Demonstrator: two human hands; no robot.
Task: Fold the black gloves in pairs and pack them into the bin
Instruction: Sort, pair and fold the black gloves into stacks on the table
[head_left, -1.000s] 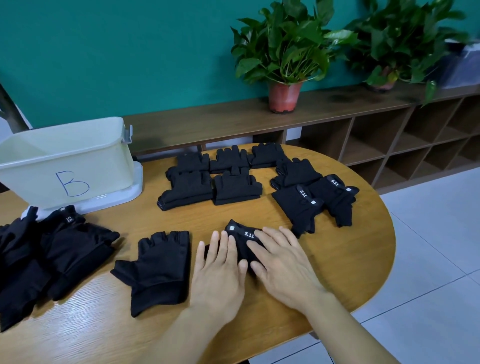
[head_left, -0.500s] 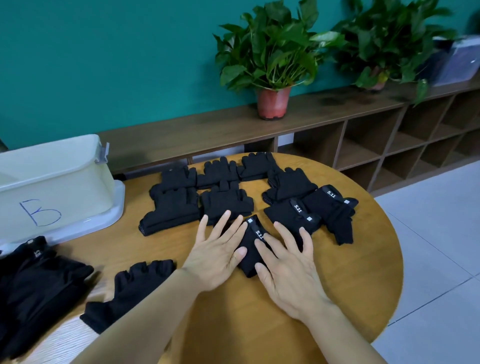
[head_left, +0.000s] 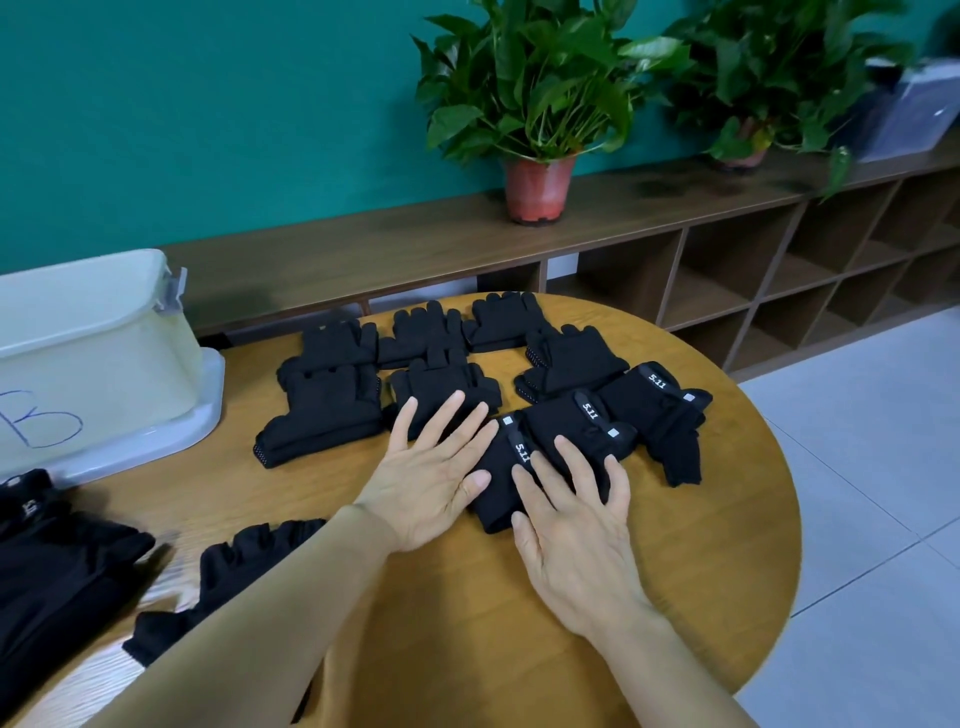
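You see black fabric gloves (head_left: 327, 410) spread on the round honey-brown wood-grain table (head_left: 467, 623). The folded black glove pair (head_left: 496, 501) at the table's middle bears white "5.11" lettering and a small white square tag. At the table's left edge, the pale cream plastic bin (head_left: 93, 364) shows a blue handwritten "B". Behind the table are a teal wall (head_left: 208, 104) and a green-leaved plant (head_left: 524, 78) in a reddish-brown pot (head_left: 537, 189).

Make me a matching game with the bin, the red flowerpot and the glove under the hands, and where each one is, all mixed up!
1. bin
2. red flowerpot
3. folded glove

A. on the wooden shelf
B. under the left hand and right hand
C. at the left of the round table, marked with a blue B

Pairs: 1-C, 2-A, 3-B
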